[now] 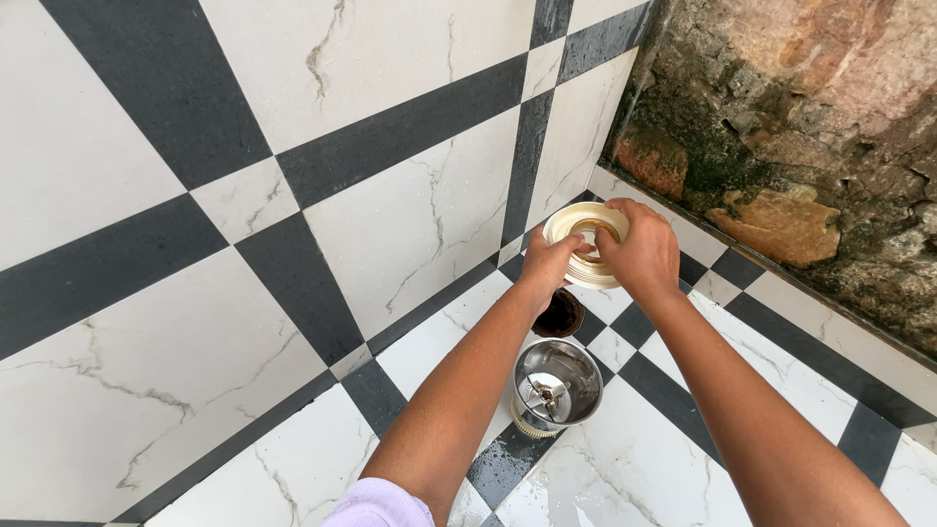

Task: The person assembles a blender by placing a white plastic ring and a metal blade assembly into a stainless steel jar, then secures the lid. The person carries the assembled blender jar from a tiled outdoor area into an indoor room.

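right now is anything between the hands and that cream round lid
Nothing visible. Both hands already grip the cream lid: the left hand on its lower left edge, the right hand over its right side. The steel jar stands on the floor below, apart.

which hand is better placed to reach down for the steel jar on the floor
Probably the left hand: its forearm passes right beside the steel jar. The right hand grips more of the cream lid.

both arms stretched forward, hands close together
left hand point(549, 262) and right hand point(639, 252) meet with fingers curled in a closed grip, forearms bare, wrists slightly bent
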